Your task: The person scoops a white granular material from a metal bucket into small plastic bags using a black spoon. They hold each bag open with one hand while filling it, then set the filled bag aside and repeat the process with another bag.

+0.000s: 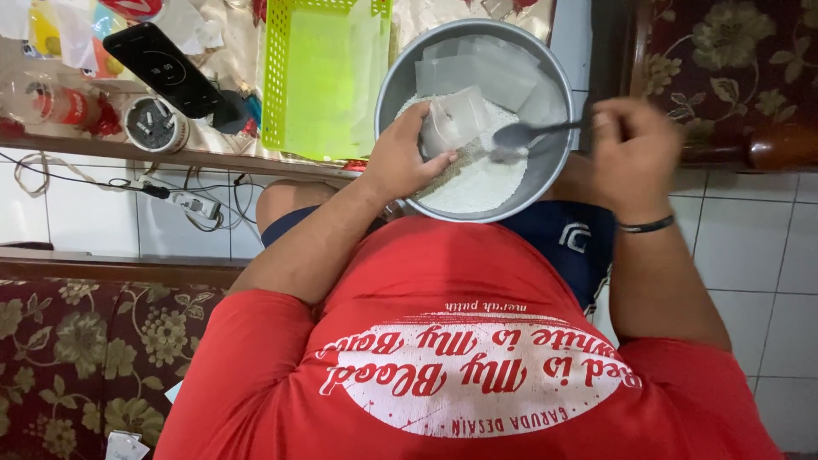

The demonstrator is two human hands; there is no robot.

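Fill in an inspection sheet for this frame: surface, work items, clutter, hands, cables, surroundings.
Surface: low wooden table at the left; white tiled floor below.
Work items: round metal basin on the person's lap, holding white grains and empty clear bags.
Clutter: green plastic basket, phone on a stand, small tin, bottle.
Hands: left hand holds a small clear bag open over the basin; right hand holds a spoon at the bag's mouth.
Cables: power strip and wires under the table.
Surroundings: floral upholstered seats at left and top right.
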